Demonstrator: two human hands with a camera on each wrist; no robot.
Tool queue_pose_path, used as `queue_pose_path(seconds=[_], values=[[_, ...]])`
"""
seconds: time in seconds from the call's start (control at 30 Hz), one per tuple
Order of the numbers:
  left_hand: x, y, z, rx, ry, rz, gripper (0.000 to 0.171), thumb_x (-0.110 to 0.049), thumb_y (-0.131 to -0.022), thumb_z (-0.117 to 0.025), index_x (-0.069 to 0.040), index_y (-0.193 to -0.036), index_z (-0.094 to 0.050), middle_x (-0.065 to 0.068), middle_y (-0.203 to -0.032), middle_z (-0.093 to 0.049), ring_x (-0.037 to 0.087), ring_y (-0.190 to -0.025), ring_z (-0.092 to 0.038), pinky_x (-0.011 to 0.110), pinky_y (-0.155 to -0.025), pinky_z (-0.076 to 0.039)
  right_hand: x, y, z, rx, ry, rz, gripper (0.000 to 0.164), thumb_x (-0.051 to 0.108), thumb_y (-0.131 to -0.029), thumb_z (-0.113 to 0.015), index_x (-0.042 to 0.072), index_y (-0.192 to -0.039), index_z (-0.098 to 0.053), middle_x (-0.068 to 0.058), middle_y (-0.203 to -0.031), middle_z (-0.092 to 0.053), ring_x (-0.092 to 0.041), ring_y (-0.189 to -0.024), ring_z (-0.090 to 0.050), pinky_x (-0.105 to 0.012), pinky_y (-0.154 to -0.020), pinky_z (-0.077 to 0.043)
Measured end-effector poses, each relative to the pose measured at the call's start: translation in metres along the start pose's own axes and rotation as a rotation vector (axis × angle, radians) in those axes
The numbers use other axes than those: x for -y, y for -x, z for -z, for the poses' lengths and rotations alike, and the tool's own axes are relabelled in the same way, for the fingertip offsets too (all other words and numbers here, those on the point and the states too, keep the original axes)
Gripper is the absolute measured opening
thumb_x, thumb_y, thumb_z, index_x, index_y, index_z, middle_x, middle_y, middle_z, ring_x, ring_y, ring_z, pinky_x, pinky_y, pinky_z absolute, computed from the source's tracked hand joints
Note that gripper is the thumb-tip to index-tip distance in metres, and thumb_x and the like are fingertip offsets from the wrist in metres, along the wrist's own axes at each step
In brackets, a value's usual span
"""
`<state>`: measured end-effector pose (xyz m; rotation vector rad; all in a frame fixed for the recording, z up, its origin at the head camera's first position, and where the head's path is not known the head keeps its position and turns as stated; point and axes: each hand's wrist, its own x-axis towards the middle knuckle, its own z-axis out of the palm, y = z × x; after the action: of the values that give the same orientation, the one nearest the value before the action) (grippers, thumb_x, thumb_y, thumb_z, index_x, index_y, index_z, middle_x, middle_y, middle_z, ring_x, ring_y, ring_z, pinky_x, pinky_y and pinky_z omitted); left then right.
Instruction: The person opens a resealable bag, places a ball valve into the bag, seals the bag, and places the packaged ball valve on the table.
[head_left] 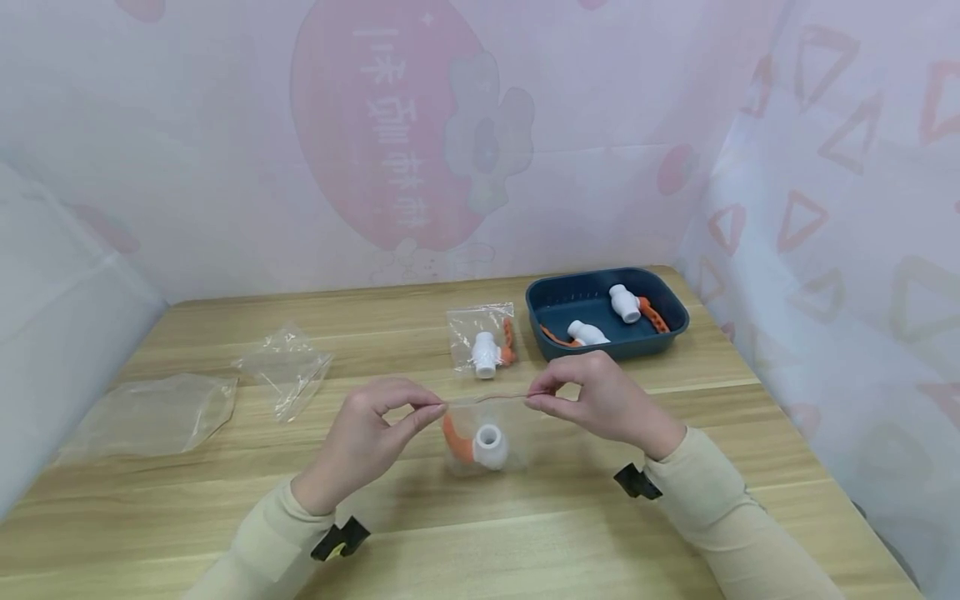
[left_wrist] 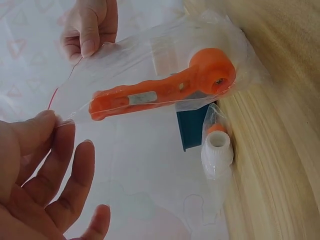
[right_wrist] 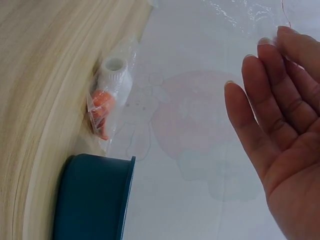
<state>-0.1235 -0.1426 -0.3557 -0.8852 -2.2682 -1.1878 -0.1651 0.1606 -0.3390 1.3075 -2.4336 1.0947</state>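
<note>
My left hand (head_left: 367, 433) and right hand (head_left: 600, 404) each pinch one end of the top edge of a clear zip bag (head_left: 517, 442), holding it stretched between them over the table. A red line runs along that edge. Inside the bag lies a white plastic ball valve (head_left: 491, 447) with an orange handle (left_wrist: 160, 92), its round opening facing up in the head view. In the left wrist view, the left hand's other fingers are spread away from the bag. The right wrist view shows only a corner of the bag by the right fingertips.
Behind the hands, another bagged valve (head_left: 486, 354) lies on the wooden table (head_left: 465, 550). A dark blue tray (head_left: 645, 348) at the back right holds two valves (head_left: 625, 304) with orange handles. Two flat clear bags (head_left: 285, 367) lie to the left. Printed cloth walls enclose the table.
</note>
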Motion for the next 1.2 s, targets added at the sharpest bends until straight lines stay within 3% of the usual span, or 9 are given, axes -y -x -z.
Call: queue_pose_path(seconds=[0.27,0.43,0.67,0.9,1.07,1.2], values=[[0.000,0.002,0.005,-0.040,0.005,-0.010,0.016,0.000,-0.081,-0.080,-0.015,-0.087,-0.078,-0.008,-0.087,-0.073,0.011,-0.080,-0.068,0.021,-0.077,-0.052,0.007,-0.006,-0.001,0.002,0.031,0.053,0.005,0.010,-0.086,-0.079,0.011,-0.089,-0.075,0.009,-0.082,-0.070,-0.001,-0.071,-0.060,-0.020,-0.063,-0.053],[0.003,0.003,0.014,-0.068,-0.006,0.034,0.016,0.001,-0.082,-0.079,-0.014,-0.088,-0.078,-0.006,-0.087,-0.074,0.011,-0.079,-0.070,0.017,-0.074,-0.052,0.012,-0.018,-0.004,-0.013,0.065,0.055,0.005,0.011,-0.086,-0.079,0.012,-0.088,-0.075,0.009,-0.080,-0.070,0.001,-0.069,-0.059,-0.019,-0.061,-0.051],[0.010,0.003,0.030,-0.129,-0.092,0.101,0.012,0.001,-0.080,-0.080,-0.009,-0.086,-0.078,-0.006,-0.084,-0.074,0.011,-0.077,-0.070,0.016,-0.071,-0.051,0.018,-0.044,-0.011,0.022,0.055,0.016,0.004,0.015,-0.089,-0.077,0.011,-0.089,-0.077,0.007,-0.080,-0.071,0.001,-0.064,-0.058,-0.019,-0.057,-0.050],[0.022,-0.002,0.048,-0.136,-0.183,0.215,0.003,-0.007,-0.086,-0.078,-0.007,-0.089,-0.078,0.000,-0.081,-0.074,0.010,-0.072,-0.067,0.018,-0.057,-0.047,0.016,-0.077,-0.019,0.045,0.059,-0.030,0.005,0.017,-0.090,-0.075,0.012,-0.089,-0.076,0.007,-0.079,-0.070,0.001,-0.063,-0.058,-0.020,-0.058,-0.051],[0.038,-0.012,0.060,-0.128,-0.169,0.312,0.011,-0.015,-0.091,-0.074,-0.005,-0.093,-0.078,0.004,-0.077,-0.073,0.009,-0.066,-0.065,0.021,-0.044,-0.036,0.004,-0.102,-0.027,0.085,0.044,-0.103,0.008,0.021,-0.093,-0.072,0.014,-0.089,-0.075,0.008,-0.078,-0.069,-0.005,-0.064,-0.060,-0.022,-0.059,-0.050],[0.053,-0.021,0.065,-0.094,-0.154,0.375,0.017,-0.020,-0.093,-0.072,-0.004,-0.096,-0.078,0.006,-0.076,-0.072,0.012,-0.063,-0.064,0.023,-0.042,-0.036,-0.006,-0.118,-0.031,0.122,0.022,-0.175,0.013,0.023,-0.094,-0.070,0.012,-0.092,-0.076,0.001,-0.081,-0.072,-0.012,-0.067,-0.064,-0.024,-0.061,-0.050]])
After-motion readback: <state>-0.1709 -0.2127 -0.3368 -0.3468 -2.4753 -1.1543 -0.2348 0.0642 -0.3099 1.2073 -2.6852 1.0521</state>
